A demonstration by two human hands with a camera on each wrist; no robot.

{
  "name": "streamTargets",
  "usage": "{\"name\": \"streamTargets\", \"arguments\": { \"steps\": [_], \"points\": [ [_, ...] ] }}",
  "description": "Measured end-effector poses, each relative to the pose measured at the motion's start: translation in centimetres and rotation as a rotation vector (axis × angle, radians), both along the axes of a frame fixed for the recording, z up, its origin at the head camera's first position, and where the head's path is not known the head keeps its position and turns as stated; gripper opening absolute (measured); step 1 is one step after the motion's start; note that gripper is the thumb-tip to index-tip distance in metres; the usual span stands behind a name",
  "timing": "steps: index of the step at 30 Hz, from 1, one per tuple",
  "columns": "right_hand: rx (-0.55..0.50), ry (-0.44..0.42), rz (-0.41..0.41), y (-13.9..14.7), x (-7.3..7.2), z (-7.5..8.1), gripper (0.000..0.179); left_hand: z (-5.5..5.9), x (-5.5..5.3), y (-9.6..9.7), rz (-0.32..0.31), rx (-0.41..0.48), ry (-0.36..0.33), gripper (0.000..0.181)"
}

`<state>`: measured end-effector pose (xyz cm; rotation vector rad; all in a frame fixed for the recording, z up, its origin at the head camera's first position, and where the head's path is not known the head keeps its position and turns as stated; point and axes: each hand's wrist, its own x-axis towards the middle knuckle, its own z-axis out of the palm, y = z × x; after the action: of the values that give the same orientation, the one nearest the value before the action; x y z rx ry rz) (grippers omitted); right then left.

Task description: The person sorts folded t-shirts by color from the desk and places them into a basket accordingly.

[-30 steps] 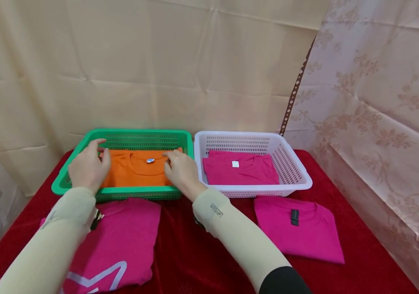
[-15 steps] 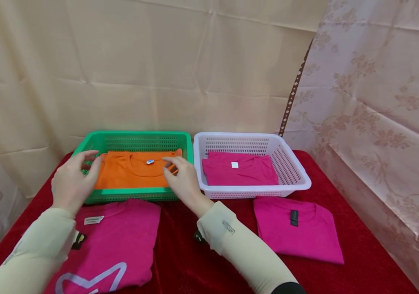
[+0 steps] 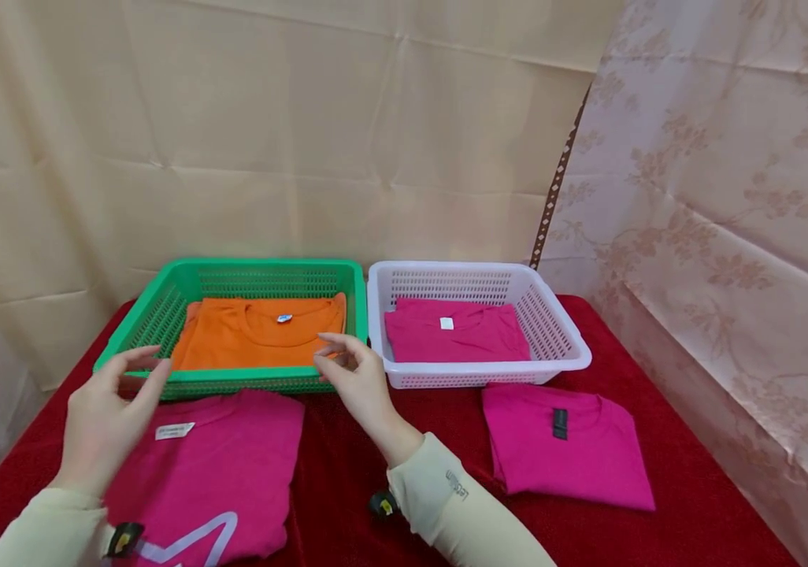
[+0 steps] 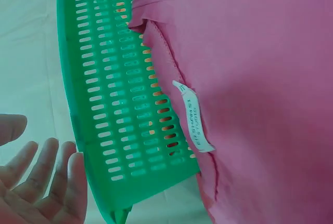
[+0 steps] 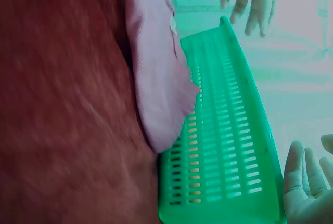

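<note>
In the head view, my left hand [image 3: 102, 421] hovers over the left part of a folded magenta T-shirt [image 3: 234, 457] with a white star outline and a neck label. Its fingers are loosely bent and hold nothing. My right hand [image 3: 365, 390] hangs by the front right corner of the green basket [image 3: 269, 378], also holding nothing. Inside that basket lies a folded orange T-shirt [image 3: 262, 335]. The left wrist view shows the left hand [image 4: 44, 182] apart from the basket wall. Both hands appear in the right wrist view, the right hand [image 5: 307, 187] at lower right.
A white basket [image 3: 475, 374] beside the green one holds a folded magenta T-shirt [image 3: 457, 335]. Another folded magenta T-shirt [image 3: 567, 453] with a dark label lies at front right. Everything rests on a red velvet cloth [image 3: 347, 504]. Curtains [image 3: 269, 142] hang behind and to the right.
Both hands have drawn back from the orange T-shirt in the green basket toward me, the left one also outward to the left. The orange T-shirt stays in the basket.
</note>
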<state>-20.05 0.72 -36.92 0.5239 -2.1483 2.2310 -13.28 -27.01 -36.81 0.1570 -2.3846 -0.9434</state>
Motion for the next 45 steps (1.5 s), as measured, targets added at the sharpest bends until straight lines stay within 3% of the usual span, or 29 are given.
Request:
{"name": "streamTargets", "arguments": {
  "steps": [7,14,19,27,35,40,45],
  "points": [
    [-0.083,-0.06,0.063,0.1,1.6,-1.3,0.033,-1.0,2.1,-0.4,0.02,0.012,-0.095,0.04],
    [-0.073,-0.087,0.133,-0.2,3.0,-2.9,0.033,-2.3,3.6,-0.9,0.032,-0.033,-0.191,0.044],
    [-0.043,-0.128,0.142,-0.5,3.7,-4.2,0.031,-3.4,4.5,-2.0,0.036,-0.049,-0.306,0.052],
    [-0.083,-0.224,0.17,-1.0,4.2,-4.9,0.034,-4.2,4.2,-3.2,0.006,0.013,-0.469,0.082],
    [-0.119,-0.403,0.209,-1.6,5.1,-5.4,0.035,-4.8,4.0,-4.1,-0.033,-0.045,-0.52,0.093],
    [-0.102,-0.444,0.236,-1.9,5.3,-5.9,0.034,-5.2,3.9,-5.2,-0.072,-0.1,-0.592,0.101],
    [-0.008,-0.447,0.247,-1.5,5.0,-5.9,0.032,-5.5,3.9,-6.2,-0.097,-0.169,-0.657,0.106]
  ]
}}
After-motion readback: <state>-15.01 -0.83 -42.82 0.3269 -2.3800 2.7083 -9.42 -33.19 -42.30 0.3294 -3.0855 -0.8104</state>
